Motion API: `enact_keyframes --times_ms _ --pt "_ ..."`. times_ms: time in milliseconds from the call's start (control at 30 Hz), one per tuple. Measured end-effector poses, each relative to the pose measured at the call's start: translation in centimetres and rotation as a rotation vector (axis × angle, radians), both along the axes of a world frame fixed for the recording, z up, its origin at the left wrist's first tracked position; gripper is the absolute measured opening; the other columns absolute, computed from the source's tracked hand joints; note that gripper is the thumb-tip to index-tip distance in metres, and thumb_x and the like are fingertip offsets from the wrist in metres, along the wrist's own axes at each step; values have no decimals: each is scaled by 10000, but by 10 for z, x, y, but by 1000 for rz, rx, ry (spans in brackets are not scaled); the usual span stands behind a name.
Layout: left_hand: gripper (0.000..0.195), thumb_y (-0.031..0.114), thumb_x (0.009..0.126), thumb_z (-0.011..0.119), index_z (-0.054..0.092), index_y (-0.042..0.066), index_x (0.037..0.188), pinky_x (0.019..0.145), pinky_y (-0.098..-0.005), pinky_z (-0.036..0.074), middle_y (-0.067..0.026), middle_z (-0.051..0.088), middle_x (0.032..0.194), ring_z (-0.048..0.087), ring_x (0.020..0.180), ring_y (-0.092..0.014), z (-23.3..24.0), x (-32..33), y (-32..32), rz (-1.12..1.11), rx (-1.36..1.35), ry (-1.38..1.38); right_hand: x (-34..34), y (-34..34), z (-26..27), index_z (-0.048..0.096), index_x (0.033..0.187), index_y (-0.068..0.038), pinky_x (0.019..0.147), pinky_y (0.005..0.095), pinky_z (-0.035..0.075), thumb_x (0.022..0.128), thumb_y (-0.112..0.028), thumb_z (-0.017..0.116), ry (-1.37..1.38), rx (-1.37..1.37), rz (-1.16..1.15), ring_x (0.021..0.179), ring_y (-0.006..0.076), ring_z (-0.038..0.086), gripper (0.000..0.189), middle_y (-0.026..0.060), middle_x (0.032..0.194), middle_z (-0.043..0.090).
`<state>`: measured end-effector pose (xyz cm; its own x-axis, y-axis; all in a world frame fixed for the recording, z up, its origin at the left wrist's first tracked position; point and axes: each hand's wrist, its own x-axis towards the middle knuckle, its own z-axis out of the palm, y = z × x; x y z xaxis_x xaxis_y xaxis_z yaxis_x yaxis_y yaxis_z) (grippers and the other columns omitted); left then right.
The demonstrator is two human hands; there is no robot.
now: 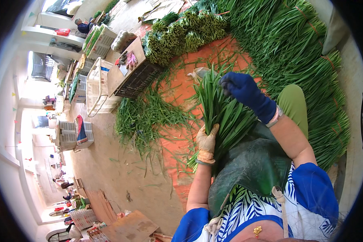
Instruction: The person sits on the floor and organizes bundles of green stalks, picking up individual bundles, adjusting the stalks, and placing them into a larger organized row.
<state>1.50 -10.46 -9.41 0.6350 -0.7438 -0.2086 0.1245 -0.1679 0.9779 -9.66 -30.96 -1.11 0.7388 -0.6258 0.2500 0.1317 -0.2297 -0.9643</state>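
Observation:
My left hand (206, 142), in a pale beige glove, grips a bunch of garlic chives (211, 103) around its lower part. The pale stem ends stick out below this hand. Beside the bunch, more long leaves (239, 121) lie over a dark green apron (254, 160) on my lap. My right hand (237, 87), in a navy blue glove, is beside the leaf tips with its fingers curled. Whether any leaf is between those fingers cannot be seen.
Loose leaf scraps (148, 118) cover part of an orange ground sheet (175, 151). Tied chive bundles (290, 60) are heaped at the right, others (184, 33) stacked ahead. A crate with a board top (133, 72) stands near a white basket (99, 87). A person (84, 27) sits far off.

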Motion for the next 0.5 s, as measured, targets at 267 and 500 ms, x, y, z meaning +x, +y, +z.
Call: enact_keyframes --times_ms 267,500 --pt "274 145 830 705 657 14 1065 752 -231 457 -3 681 923 581 818 -81 24 -18 -12 -41 76 -112 7 33 17 535 1257 -78 475 197 441 840 -76 556 155 331 322 568 50 556 418 16 745 641" --pt "395 111 818 700 590 22 1187 823 -249 447 -38 653 1040 577 897 -109 30 -14 -6 -102 107 -155 -1 6 -17 622 1016 -50 544 260 486 836 -111 578 69 -114 14 598 125 592 194 31 709 625"
